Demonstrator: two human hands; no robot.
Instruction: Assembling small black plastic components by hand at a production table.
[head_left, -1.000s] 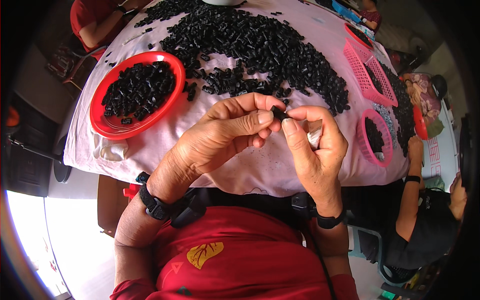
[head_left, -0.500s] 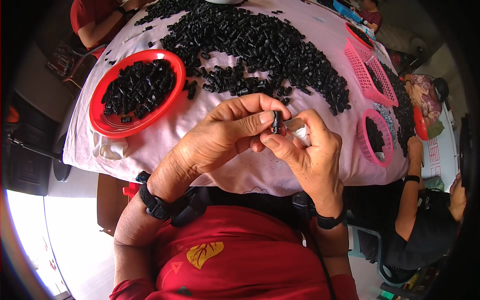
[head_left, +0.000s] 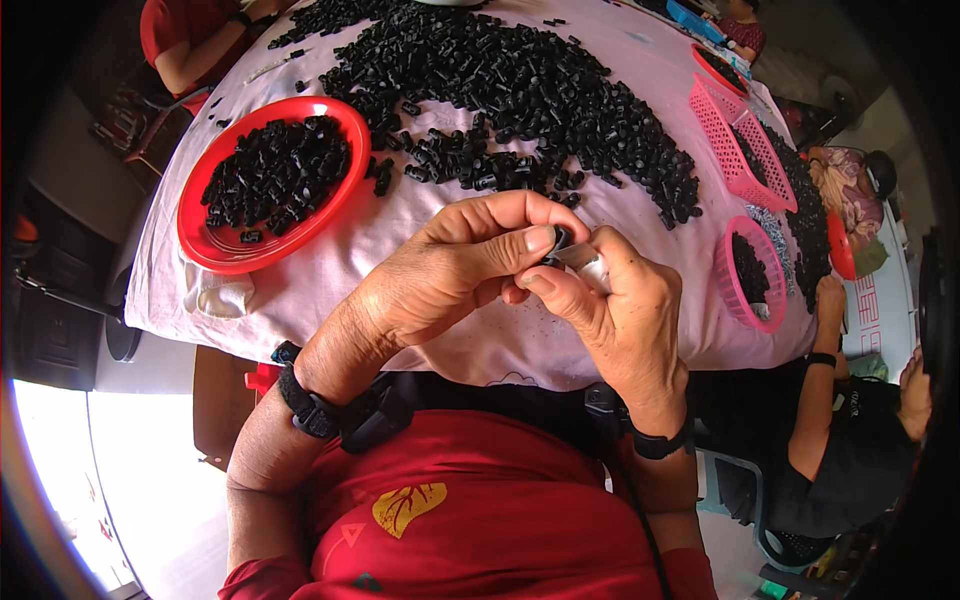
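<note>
Over the near edge of the table my left hand pinches a small black plastic piece between thumb and fingertips. The piece is tilted, and its lower part is hidden by the fingers. Close against it, my right hand grips a thin, flat, greyish blade-like piece with a white part inside the curled fingers. The right thumb presses up near the black piece. Beyond both hands lies a broad heap of similar black pieces. A red plate piled with more of them stands at the left.
A pink tablecloth covers the table. At the right are a pink slotted basket and a round pink basket, both with black pieces. A co-worker's hand rests at the right edge; another person's arm is at the far left.
The black piece has tilted in my left fingers, its end turning to face up more. My right hand's flat piece has moved slightly left, against it.
</note>
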